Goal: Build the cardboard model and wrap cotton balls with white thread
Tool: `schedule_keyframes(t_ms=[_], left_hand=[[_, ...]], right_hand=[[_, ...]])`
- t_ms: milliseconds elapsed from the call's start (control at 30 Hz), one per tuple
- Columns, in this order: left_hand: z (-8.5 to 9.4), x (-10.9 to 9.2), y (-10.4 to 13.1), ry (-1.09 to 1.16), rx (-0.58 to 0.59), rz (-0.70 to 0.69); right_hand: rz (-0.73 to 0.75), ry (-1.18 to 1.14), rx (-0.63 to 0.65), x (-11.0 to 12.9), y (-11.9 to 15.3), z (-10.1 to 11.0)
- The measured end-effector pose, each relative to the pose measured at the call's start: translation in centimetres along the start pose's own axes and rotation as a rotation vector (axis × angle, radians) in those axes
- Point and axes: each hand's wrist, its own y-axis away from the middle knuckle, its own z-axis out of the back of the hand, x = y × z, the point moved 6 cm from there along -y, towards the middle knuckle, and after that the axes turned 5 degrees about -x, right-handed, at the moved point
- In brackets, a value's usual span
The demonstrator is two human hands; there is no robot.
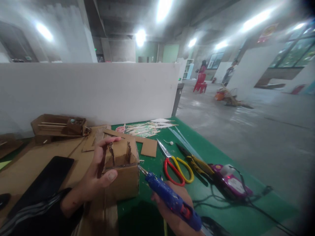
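My left hand grips a small cardboard box at its left side, the thumb at the front and the fingers stretched across the top. Two upright cardboard strips with ragged edges stand in the box's open top. In my right hand is a blue hot glue gun, its fingers wrapped round the body. The metal nozzle points up and left, at or very near the box's upper right front corner. A small red glow shows on the gun's side.
Scissors with red and yellow handles, pliers, clear glue sticks and a purple power strip with cables lie to the right. Behind are wooden sticks and another cardboard construction. A black phone lies left.
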Motion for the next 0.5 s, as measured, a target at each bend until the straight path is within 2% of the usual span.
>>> schedule_keyframes(t_ms=[267, 500], left_hand=[[0.06, 0.09, 0.13, 0.012, -0.014, 0.027], [0.14, 0.07, 0.05, 0.017, -0.025, 0.017]], right_hand=[[0.003, 0.001, -0.012, 0.12, 0.02, 0.06], [-0.017, 0.073, 0.051, -0.19, 0.36, 0.07]])
